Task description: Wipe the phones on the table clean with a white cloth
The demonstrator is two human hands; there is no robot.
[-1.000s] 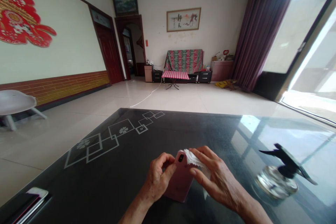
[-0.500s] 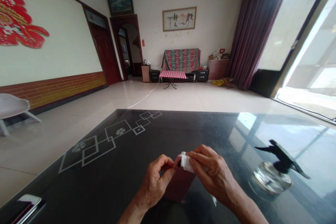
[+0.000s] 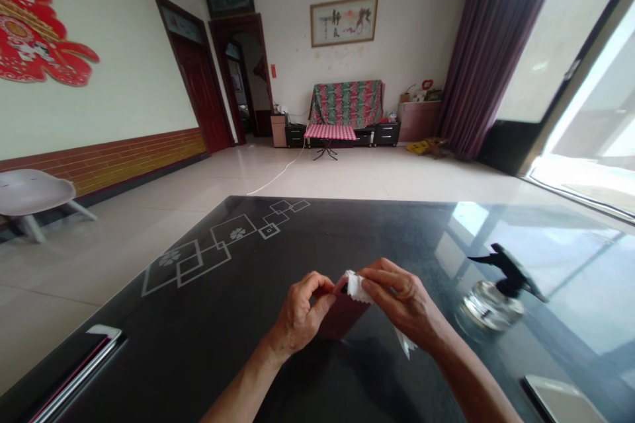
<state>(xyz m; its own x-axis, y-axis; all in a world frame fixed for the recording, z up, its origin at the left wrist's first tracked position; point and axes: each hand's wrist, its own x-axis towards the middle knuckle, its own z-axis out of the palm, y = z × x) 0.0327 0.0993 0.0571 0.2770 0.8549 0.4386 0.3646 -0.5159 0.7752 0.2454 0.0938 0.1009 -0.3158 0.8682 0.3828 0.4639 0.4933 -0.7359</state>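
A flat reddish-pink object (image 3: 344, 318), like a phone or its case, stands tilted over the black table. My left hand (image 3: 303, 310) pinches its upper left edge between thumb and fingers. At its top edge, my right hand (image 3: 397, 291) presses a white cloth (image 3: 358, 288) with a zigzag border against it, beside a small dark spot. Another end of white cloth (image 3: 405, 344) hangs below my right palm. The fingertips of my right hand are partly hidden behind the cloth.
On the glossy table (image 3: 278, 370), a clear spray bottle (image 3: 493, 306) with a black trigger stands at right. A phone-like device (image 3: 563, 400) lies at the lower right, and another flat device (image 3: 79, 377) at the lower left. A white chair (image 3: 37, 192) is beyond the table's left side.
The view has shifted, bringing the lower right device into sight. Both hands still hold the reddish object and cloth, and more of the hanging cloth end shows.
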